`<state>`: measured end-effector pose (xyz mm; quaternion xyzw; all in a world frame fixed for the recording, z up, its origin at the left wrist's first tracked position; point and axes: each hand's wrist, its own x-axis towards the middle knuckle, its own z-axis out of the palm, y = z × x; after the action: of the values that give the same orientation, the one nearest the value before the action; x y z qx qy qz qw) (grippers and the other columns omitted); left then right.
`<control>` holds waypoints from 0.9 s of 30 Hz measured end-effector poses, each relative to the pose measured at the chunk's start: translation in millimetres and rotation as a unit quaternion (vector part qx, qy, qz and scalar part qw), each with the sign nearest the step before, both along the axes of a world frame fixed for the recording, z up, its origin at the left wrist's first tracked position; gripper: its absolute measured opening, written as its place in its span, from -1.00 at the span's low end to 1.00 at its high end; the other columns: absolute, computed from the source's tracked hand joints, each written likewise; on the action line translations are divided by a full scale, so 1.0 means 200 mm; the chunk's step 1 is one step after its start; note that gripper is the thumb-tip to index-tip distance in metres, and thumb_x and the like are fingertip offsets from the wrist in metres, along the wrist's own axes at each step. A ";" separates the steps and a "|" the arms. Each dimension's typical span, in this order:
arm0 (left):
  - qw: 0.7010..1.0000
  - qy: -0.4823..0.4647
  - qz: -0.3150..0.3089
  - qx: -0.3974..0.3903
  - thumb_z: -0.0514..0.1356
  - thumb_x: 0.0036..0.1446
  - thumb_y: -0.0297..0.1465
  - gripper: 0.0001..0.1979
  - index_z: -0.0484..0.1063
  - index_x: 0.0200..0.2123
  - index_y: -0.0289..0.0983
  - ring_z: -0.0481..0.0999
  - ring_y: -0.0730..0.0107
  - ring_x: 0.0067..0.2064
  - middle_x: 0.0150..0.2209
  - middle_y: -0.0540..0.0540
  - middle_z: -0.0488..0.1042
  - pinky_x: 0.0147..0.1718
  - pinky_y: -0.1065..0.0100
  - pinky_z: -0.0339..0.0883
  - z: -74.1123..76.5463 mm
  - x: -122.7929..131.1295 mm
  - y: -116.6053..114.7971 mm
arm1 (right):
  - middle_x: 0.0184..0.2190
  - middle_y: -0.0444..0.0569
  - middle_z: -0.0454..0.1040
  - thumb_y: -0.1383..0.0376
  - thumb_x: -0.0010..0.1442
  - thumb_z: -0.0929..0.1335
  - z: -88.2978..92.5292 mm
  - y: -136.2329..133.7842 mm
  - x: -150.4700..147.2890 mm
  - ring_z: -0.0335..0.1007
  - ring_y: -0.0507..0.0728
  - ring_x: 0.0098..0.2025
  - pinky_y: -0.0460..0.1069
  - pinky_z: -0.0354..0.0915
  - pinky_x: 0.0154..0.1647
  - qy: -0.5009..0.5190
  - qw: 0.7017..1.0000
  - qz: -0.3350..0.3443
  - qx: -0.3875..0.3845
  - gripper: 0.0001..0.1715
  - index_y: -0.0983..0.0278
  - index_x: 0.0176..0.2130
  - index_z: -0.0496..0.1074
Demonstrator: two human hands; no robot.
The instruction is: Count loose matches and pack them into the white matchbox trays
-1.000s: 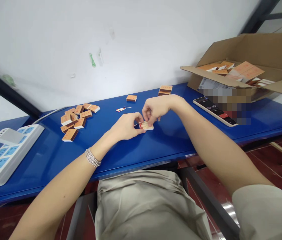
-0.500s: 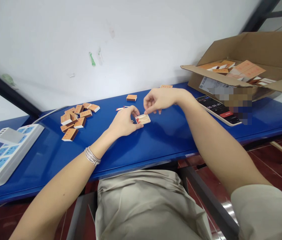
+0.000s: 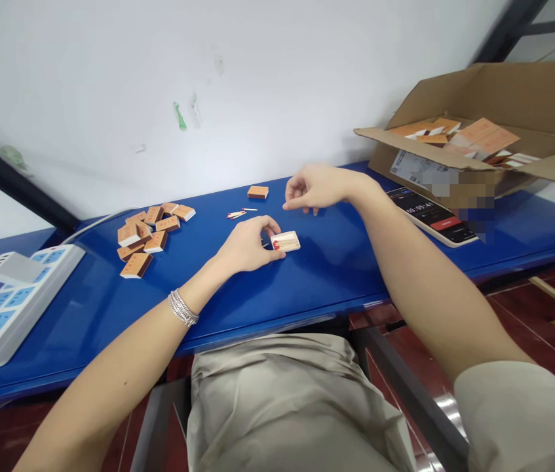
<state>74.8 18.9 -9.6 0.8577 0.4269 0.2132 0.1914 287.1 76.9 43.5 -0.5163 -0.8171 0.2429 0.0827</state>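
Note:
My left hand holds a small white matchbox tray by its left end, thumb in front and fingers behind. Red-tipped matches lie inside the tray, heads toward the left. Above and to the right of it, my right hand hangs with fingers curled and thumb near the index finger; whether anything is between them is too small to tell. A few loose matches lie on the blue table behind my left hand. Behind them sits a closed orange matchbox.
Several orange matchboxes are heaped on the left of the table. Farther left is a white power strip. On the right are a phone showing a timer and an open cardboard box of matchboxes.
My left hand and the tray have shifted slightly down and right. My right hand has lifted away from the tray, up toward the wall. Its fingers now hide the matchbox behind it.

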 end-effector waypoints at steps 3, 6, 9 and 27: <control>1.000 0.012 -0.020 -0.015 0.41 -0.14 -0.23 -0.59 0.47 -0.20 -0.25 0.41 0.41 -0.35 -0.24 -0.02 0.55 -0.30 0.35 0.27 0.02 0.00 -0.01 | -0.39 0.02 0.58 -0.08 0.02 0.45 0.00 0.00 0.00 0.51 0.15 -0.38 0.00 0.33 -0.37 -0.009 1.000 0.006 -0.003 -0.49 0.27 -0.22 0.51; 0.999 0.015 -0.033 -0.013 0.39 -0.12 -0.12 -0.53 0.48 -0.16 -0.25 0.41 0.40 -0.34 -0.18 -0.07 0.55 -0.34 0.36 0.27 0.06 -0.03 0.01 | -0.38 0.03 0.58 -0.09 0.02 0.45 0.00 -0.01 -0.01 0.52 0.18 -0.36 0.02 0.35 -0.35 -0.011 1.000 0.006 -0.013 -0.47 0.26 -0.20 0.52; 0.999 0.022 0.026 0.001 0.25 0.08 -0.15 -0.67 0.50 -0.19 -0.25 0.39 0.45 -0.43 -0.19 -0.08 0.57 -0.39 0.35 0.24 0.09 -0.09 0.07 | -0.36 0.02 0.59 -0.12 -0.03 0.46 0.00 -0.01 -0.02 0.52 0.19 -0.35 0.04 0.37 -0.34 -0.015 0.999 0.018 -0.040 -0.45 0.25 -0.22 0.54; 0.990 0.116 -0.017 -0.075 0.40 -0.24 -0.03 -0.46 0.53 -0.23 -0.25 0.45 0.35 -0.36 -0.33 -0.09 0.53 -0.41 0.36 0.33 0.11 -0.22 0.18 | -0.28 -0.08 0.60 -0.05 -0.33 0.57 -0.03 -0.07 -0.15 0.50 0.15 -0.27 -0.01 0.27 -0.26 -0.129 0.968 0.172 -0.127 -0.23 0.24 -0.14 0.55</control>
<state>30.2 54.4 11.5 0.8671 0.4462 0.0762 0.2080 257.7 63.6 38.1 -0.4016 -0.8595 0.2870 -0.1325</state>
